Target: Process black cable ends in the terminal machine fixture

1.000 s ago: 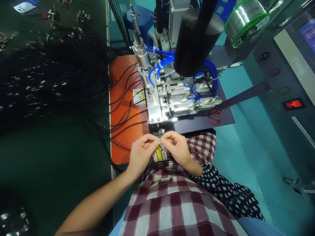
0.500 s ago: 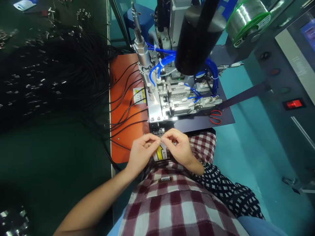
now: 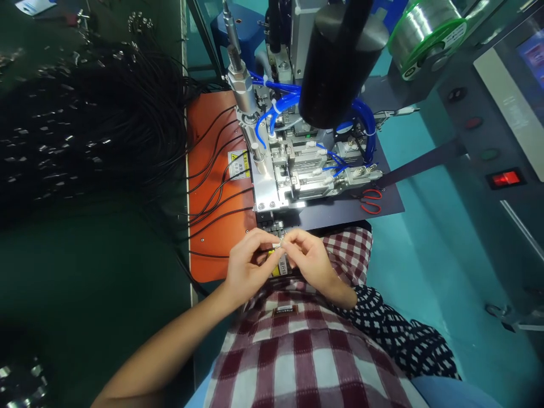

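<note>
My left hand (image 3: 250,266) is closed in a pinch around a black cable (image 3: 210,255) that comes in from the left over the orange plate (image 3: 208,226). At the cable's end a small pale, shiny tip (image 3: 277,245) shows between the fingers. My right hand (image 3: 311,259) pinches at this same end, its fingertips meeting those of the left; its exact hold is partly hidden. Both hands are just in front of the metal machine (image 3: 293,175), above a label with a yellow arrow (image 3: 276,271). Several other black cables run across the plate into the machine's left side.
A big heap of black cables (image 3: 106,124) lies on the dark green table (image 3: 106,272) at left. Red-handled scissors (image 3: 371,201) lie right of the machine. A black cylinder (image 3: 340,73) hangs overhead, near a wire spool (image 3: 427,37). A control panel (image 3: 501,136) stands at far right.
Both hands have shifted slightly right, fingertips still together. The cable leading to my left hand now lies straighter and more level across the plate. The pale tip shows more clearly.
</note>
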